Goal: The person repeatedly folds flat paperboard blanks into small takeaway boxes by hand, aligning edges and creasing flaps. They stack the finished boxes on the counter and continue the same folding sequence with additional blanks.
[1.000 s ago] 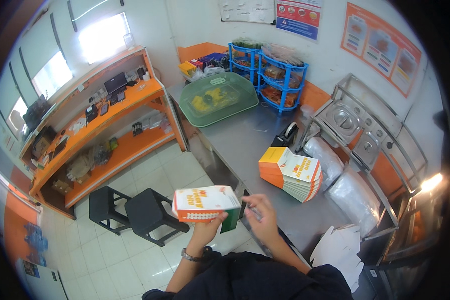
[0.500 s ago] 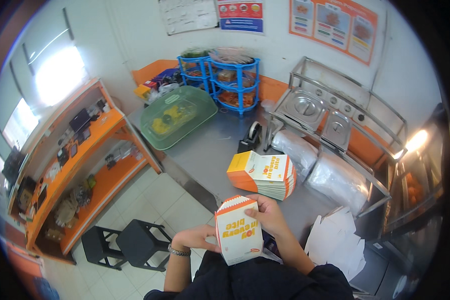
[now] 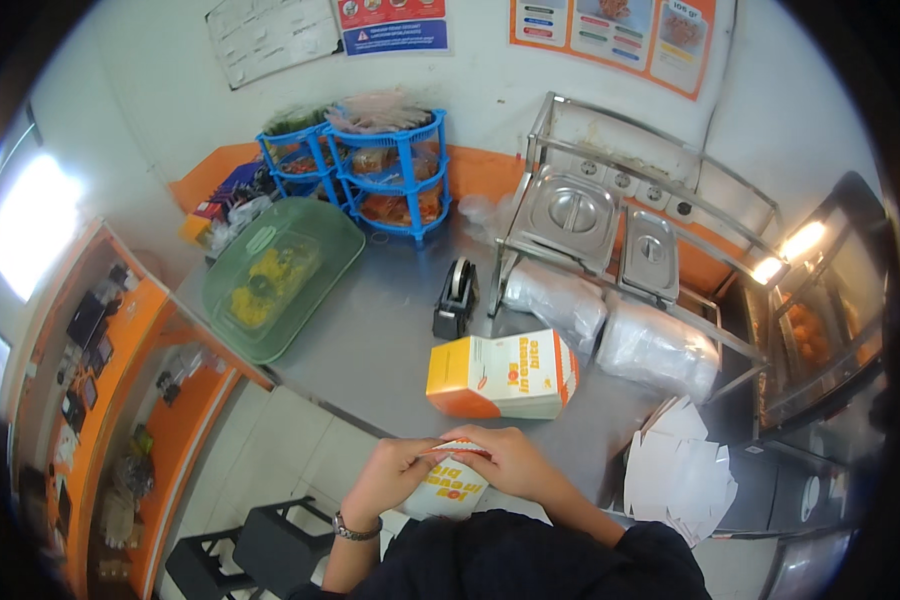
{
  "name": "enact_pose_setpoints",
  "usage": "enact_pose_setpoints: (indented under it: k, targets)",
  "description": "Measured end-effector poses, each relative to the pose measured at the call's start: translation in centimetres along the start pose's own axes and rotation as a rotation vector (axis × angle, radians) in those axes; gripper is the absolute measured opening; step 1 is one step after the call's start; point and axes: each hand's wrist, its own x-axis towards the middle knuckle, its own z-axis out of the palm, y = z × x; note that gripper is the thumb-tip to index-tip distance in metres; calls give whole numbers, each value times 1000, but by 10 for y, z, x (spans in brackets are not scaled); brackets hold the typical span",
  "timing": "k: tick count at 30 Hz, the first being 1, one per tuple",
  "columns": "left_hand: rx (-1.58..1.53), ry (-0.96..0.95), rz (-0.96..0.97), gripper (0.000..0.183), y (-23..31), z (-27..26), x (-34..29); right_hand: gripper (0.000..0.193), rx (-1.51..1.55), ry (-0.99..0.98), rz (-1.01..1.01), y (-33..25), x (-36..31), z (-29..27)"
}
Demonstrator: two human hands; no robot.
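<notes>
A white cardboard food box (image 3: 446,492) with an orange zigzag edge and yellow lettering is held close to my body. My left hand (image 3: 392,472), a metal-banded watch on its wrist, pinches the box's upper edge from the left. From the right, my right hand (image 3: 510,462) grips the same edge, thumb on the printed face. The box's lower part is hidden against my dark shirt. Just beyond my hands, a stack of flat matching boxes (image 3: 515,375) in white, yellow and orange lies on the steel counter (image 3: 340,370).
Behind the stack stands a black tape dispenser (image 3: 455,300). A green covered container (image 3: 280,275) and blue tiered racks (image 3: 390,175) are farther left. Plastic-wrapped bundles (image 3: 660,345) sit under lidded steel pans (image 3: 570,215). White carton pieces (image 3: 680,470) lie right; black stools (image 3: 280,545) stand lower left.
The box has dropped lower and tipped toward me. My left hand has risen from its lower side to the top edge, beside my right hand. The view has shifted right.
</notes>
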Motion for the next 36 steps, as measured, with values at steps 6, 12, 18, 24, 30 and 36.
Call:
enact_pose_setpoints:
  k: [6, 12, 18, 24, 30, 36]
  targets:
    - [-10, 377, 377, 80, -26, -54, 63, 24, 116, 622, 182, -8, 38, -24]
    - [-912, -42, 211, 115, -50, -61, 100, 22, 564, 1050, 111, 14, 66, -14]
    - [-901, 50, 112, 119, -71, -69, 116, 23, 203, 1157, 142, 20, 89, 20]
    - [267, 453, 230, 95, -74, -70, 135, 28, -425, 1057, 245, 18, 91, 24]
    - [479, 169, 333, 87, -60, -54, 141, 32, -443, 1227, 310, 53, 78, -10]
    - [520, -66, 294, 95, -69, 3, 169, 37, -504, 1077, 713, 91, 53, -34]
